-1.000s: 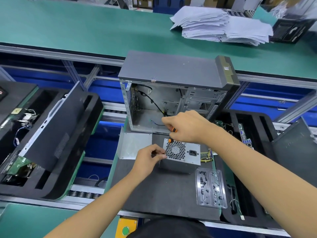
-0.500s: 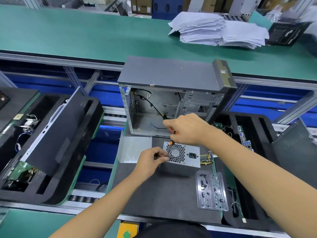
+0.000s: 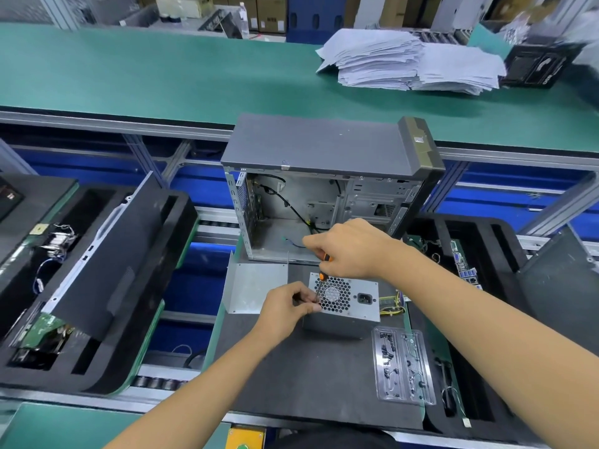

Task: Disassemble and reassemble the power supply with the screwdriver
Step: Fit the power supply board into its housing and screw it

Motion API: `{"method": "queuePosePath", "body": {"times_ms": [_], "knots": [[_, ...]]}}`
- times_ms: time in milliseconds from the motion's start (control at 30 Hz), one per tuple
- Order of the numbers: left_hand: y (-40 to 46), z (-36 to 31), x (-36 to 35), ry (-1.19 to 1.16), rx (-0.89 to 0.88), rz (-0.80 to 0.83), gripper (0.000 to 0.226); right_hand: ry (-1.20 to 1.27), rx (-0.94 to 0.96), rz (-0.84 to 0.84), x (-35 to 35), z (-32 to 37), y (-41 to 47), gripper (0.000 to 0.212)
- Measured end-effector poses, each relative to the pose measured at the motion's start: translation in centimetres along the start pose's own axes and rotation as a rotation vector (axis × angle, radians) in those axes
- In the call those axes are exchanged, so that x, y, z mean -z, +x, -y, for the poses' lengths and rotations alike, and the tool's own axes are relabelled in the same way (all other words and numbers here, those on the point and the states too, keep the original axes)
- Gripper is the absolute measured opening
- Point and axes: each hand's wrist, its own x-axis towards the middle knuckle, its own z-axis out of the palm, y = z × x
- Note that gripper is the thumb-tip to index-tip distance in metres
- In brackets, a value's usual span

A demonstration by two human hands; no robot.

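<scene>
My right hand (image 3: pixel 348 247) gripped the screwdriver (image 3: pixel 321 280), its shaft slanting down to the power supply (image 3: pixel 346 306)'s near-left corner, where my left hand (image 3: pixel 288 306) pinched the tip.

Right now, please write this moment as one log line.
right hand: grips screwdriver | left hand: pinches its tip | power supply: on mat

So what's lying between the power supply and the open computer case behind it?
In the head view, only the right hand gripping the screwdriver, above bare dark mat, between power supply and case.
</scene>
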Motion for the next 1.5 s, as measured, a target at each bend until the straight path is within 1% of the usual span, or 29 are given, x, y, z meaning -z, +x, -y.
{"method": "queuePosePath", "body": {"times_ms": [100, 233, 300, 367, 467, 567, 700, 800, 867, 933, 967, 1033, 1167, 1300, 1400, 1500], "knots": [[0.3, -0.1, -0.1, -0.006, 0.021, 0.010, 0.028, -0.001, 0.020, -0.005, 0.2, -0.1, 0.0, 0.012], [0.7, -0.2, -0.1, 0.032, 0.021, -0.008, 0.029, 0.002, 0.050, -0.029, 0.6, 0.4, -0.2, 0.014], [0.9, -0.1, 0.0, 0.054, 0.022, 0.014, 0.031, -0.012, 0.068, -0.036, 0.7, 1.0, -0.1, 0.015], [1.0, -0.4, 0.3, 0.122, 0.015, 0.038, 0.031, -0.010, 0.081, -0.037, 0.8, 1.6, 0.0, 0.014], [1.2, -0.5, 0.7, 0.248, -0.008, 0.069, 0.023, 0.034, 0.090, -0.040, 0.6, 2.3, 0.2, 0.012], [1.4, -1.0, 0.9, 0.305, 0.009, 0.100, 0.023, 0.047, 0.097, -0.042, 0.2, 2.2, 0.2, 0.012], [1.7, -1.7, 0.8, 0.358, 0.016, 0.093, 0.027, 0.053, 0.104, -0.058, -0.5, 2.1, 0.0, 0.011], [1.9, -1.7, 0.9, 0.339, 0.033, 0.137, 0.028, 0.044, 0.118, -0.106, -0.8, 2.3, -0.2, 0.023], [2.0, -1.7, 1.0, 0.349, 0.049, 0.166, 0.028, 0.026, 0.133, -0.117, -1.0, 2.3, -0.2, 0.023], [2.1, -2.1, 1.1, 0.383, 0.087, 0.184, 0.028, 0.002, 0.142, -0.102, -1.2, 2.3, -0.1, 0.013], [2.2, -2.4, 1.1, 0.399, 0.104, 0.196, 0.029, -0.009, 0.146, -0.091, -1.2, 2.2, 0.1, 0.012], [2.4, -2.7, 1.1, 0.440, 0.121, 0.215, 0.030, -0.024, 0.142, -0.074, -1.1, 2.1, 0.2, 0.017], [2.3, -3.1, 0.5, 0.531, 0.103, 0.214, 0.028, -0.041, 0.136, -0.057, -1.0, 1.8, 0.1, 0.017], [2.3, -2.8, 0.6, 0.485, 0.125, 0.162, 0.024, -0.048, 0.164, -0.074, -1.4, 1.7, -0.2, 0.014], [2.1, -1.8, 0.8, 0.377, 0.145, 0.125, 0.034, -0.003, 0.166, -0.085, -1.4, 1.9, -0.2, 0.013], [2.1, -1.4, 0.8, 0.377, 0.126, 0.116, 0.041, -0.024, 0.169, -0.070, -1.4, 2.0, 0.1, 0.012]]}}
